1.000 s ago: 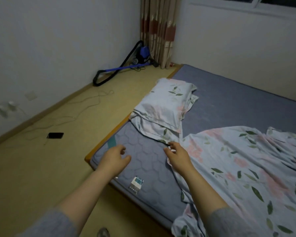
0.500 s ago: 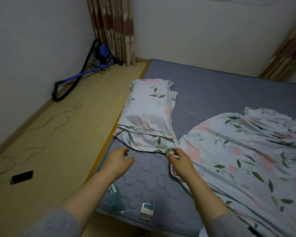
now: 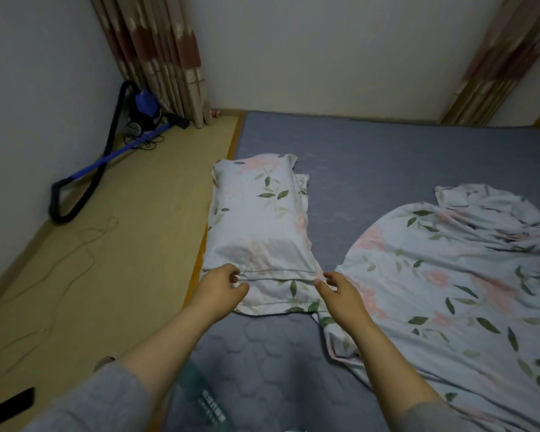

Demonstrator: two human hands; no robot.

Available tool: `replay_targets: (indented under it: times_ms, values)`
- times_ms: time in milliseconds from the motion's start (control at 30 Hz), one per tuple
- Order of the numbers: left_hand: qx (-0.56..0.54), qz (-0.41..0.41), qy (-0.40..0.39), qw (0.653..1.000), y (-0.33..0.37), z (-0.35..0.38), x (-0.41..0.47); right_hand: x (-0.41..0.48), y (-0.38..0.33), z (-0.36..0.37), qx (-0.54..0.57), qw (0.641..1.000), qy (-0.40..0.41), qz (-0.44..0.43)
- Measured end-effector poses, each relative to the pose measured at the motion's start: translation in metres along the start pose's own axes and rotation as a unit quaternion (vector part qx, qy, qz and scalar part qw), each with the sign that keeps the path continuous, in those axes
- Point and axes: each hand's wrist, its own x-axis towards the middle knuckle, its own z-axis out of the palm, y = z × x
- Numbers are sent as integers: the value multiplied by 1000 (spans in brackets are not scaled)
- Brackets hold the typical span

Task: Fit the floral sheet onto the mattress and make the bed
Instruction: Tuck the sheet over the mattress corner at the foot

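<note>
The fingers (image 3: pixel 231 271) of the left hand (image 3: pixel 221 286) are loosely curled and spread, gripping nothing, over the near flap of a rectangular pillow (image 3: pixel 259 219) in a pale blue case with pink flowers and green leaves. The fingers (image 3: pixel 329 277) of the right hand (image 3: pixel 340 294) are likewise relaxed and apart, holding nothing, at that flap's right corner. Whether either hand actually touches the cloth cannot be told.

Just right of the right hand lies the pale blue floral sheet (image 3: pixel 449 291), printed with pink blooms and green leaves. It is rumpled in a loose heap across the right half of the grey-blue quilted mattress (image 3: pixel 387 157), its near edge folded under beside the right forearm. The pillow lies lengthwise along the mattress's left edge.

On the tan floor (image 3: pixel 137 229) to the left are a thin pale cord (image 3: pixel 84 244), a flat black phone (image 3: pixel 11 406) and, in the corner, a blue vacuum cleaner (image 3: pixel 145 102) with a black hose. Beige and red striped curtains (image 3: pixel 156 51) hang behind it.
</note>
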Motion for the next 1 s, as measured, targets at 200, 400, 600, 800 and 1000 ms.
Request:
replay_targets:
  times_ms: [200,400,600,800,1000]
  values:
    - [-15,-25,-26,999,-65,-52,149,103,-50,73,-1,997,33,66]
    - [-47,-43,-95,993,-148,-65,330,229,-76,151,-103,981,70,151]
    - [-93,-113,-146,978,-183,-45,421,328,-78,176,-89,956,133,248]
    - [-138,-142,-223,954,-199,-21,466,377,-48,208,-134,908,185,351]
    - [-298,-254,-207,897,-194,12,472,375,-39,232,-130,944,179,243]
